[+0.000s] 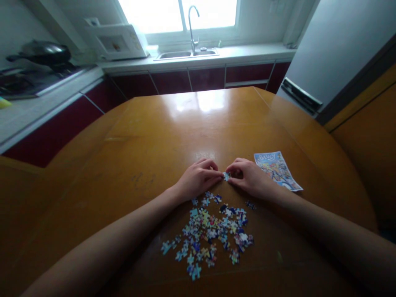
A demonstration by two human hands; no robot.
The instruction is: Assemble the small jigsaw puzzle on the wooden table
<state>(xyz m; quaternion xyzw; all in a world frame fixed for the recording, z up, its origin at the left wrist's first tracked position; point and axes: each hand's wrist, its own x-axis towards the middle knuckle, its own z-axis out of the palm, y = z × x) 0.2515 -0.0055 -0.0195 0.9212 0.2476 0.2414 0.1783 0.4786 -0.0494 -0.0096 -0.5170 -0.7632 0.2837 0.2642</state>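
Note:
Between my two hands, on or just above the wooden table (148,140), are small light-blue jigsaw puzzle pieces (226,176). My left hand (200,177) pinches their left side with thumb and fingers. From the right, my right hand (246,175) has its fingers closed on the other side. Whether this is one piece or two joined ones I cannot tell. Nearer to me lies a loose heap of jigsaw pieces (201,231) in blue, yellow, white and purple. A few stray pieces (251,205) lie beside the heap, below my right hand.
A printed picture sheet (276,170) lies flat beyond my right forearm. Behind the table stand a counter with a sink (176,54), a tap (192,29) and a white microwave (119,41). A pan (45,51) sits on the stove at left; a fridge (334,49) stands at right.

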